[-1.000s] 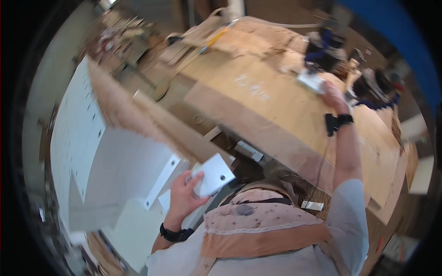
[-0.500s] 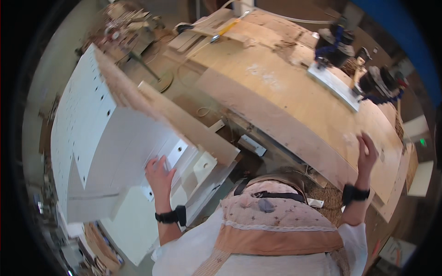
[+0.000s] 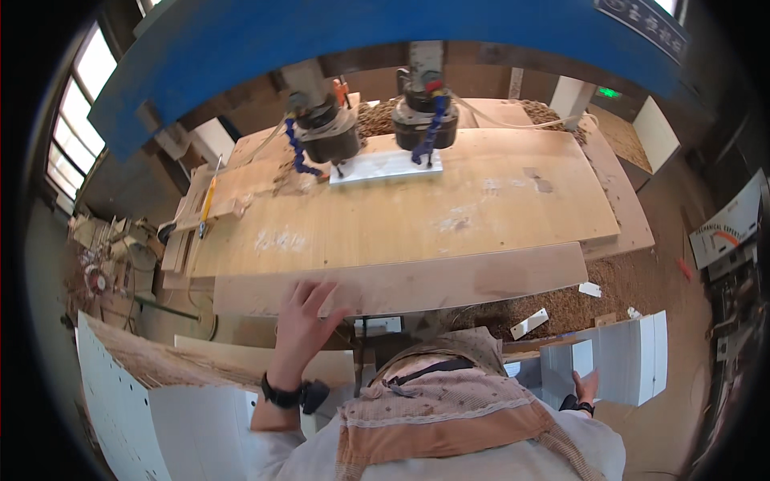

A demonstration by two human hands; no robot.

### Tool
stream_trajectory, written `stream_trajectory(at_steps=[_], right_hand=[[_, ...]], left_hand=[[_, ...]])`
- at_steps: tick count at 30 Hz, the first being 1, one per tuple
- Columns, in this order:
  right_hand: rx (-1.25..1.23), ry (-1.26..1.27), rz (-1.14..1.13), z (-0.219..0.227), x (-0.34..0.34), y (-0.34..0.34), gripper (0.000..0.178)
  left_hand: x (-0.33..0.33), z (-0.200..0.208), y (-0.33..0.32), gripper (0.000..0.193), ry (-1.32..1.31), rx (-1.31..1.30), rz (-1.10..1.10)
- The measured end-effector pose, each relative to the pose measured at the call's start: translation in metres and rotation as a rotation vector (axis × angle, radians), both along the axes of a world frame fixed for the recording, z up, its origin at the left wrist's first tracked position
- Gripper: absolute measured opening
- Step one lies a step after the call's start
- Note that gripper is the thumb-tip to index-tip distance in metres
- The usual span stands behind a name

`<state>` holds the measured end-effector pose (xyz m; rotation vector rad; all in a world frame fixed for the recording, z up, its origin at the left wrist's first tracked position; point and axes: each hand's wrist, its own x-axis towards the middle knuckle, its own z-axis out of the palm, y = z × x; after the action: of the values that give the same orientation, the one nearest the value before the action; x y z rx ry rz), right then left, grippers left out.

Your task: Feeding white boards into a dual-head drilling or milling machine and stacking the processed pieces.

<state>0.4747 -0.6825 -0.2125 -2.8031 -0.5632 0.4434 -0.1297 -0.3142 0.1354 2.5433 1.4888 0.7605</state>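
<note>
My left hand (image 3: 309, 321), a little smeared by motion, hangs with fingers spread at the near edge of the wooden worktable (image 3: 337, 250) and holds nothing. Low on the right, my right hand (image 3: 588, 386) grips the near edge of a white panel (image 3: 581, 358) at a stack of white panels (image 3: 630, 365); part of its grip is hidden. On the table's far side another white panel (image 3: 385, 170) lies flat under two black drill heads, the left drill head (image 3: 330, 136) and the right drill head (image 3: 425, 120). Their bits reach down to it.
A blue machine beam (image 3: 385, 40) spans above the table. White drilled panels (image 3: 116, 401) are stacked at my lower left. A yellow-handled tool (image 3: 208, 199) lies at the table's left. Wood chips (image 3: 481, 325) and a white offcut (image 3: 529, 322) lie below the near edge.
My view has swung right, toward the drill heads. My left hand has left the white panels at the left; my right hand has gone from above the table to the stack at the right.
</note>
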Motion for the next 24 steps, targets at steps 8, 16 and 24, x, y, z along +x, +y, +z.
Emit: stream_trajectory(at_steps=[8, 16, 24], right_hand=[[0.281, -0.148, 0.044, 0.003, -0.03, -0.016, 0.098], [0.957, -0.192, 0.195, 0.188, -0.058, 0.129, 0.086], [0.872, 0.008, 1.135, 0.29, -0.209, 0.392, 0.082]], left_hand=[[0.121, -0.039, 0.184, 0.037, 0.172, -0.025, -0.224], [0.123, -0.141, 0.319, 0.066, 0.302, 0.089, 0.023], [0.1, -0.118, 0.137, 0.08, 0.178, -0.115, -0.277]])
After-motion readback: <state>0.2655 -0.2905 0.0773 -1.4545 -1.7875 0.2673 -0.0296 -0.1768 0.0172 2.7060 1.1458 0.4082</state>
